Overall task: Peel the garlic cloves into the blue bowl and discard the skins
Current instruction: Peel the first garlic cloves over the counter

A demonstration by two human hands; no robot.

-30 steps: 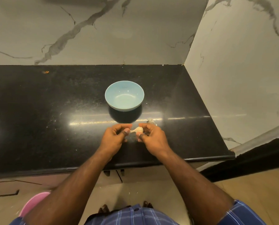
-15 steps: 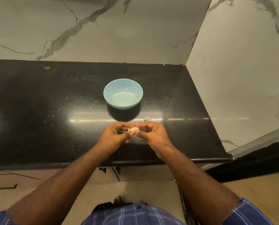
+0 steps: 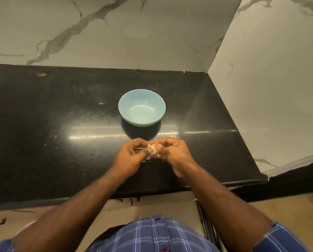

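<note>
Since a second ago our hands have drawn tighter together over the garlic clove (image 3: 153, 149); the pale strip that showed stretched between the thumbs is now bunched into a small ragged tuft. Left hand (image 3: 132, 155) and right hand (image 3: 173, 153) both curl round the clove, fingertips pinching it from either side, held just above the black countertop (image 3: 61, 124) near its front edge. Blue bowl (image 3: 142, 107) sits beyond the hands, apart from them, nothing visible inside; we judge this an early clove, peeling in hand, skin partly lifted. Next move likely calls for a thumbnail to catch the loosened edge and strip it off, then a short forward reach to drop the clove in the bowl. Clove is cream-pale, skin papery and thin; bowl smooth, glossy, round; counter polished dark stone, speckled, throwing a bright glare band. A few pale flecks (image 3: 143, 161) lie on the counter under the hands, possibly skin, too small to tell
</note>
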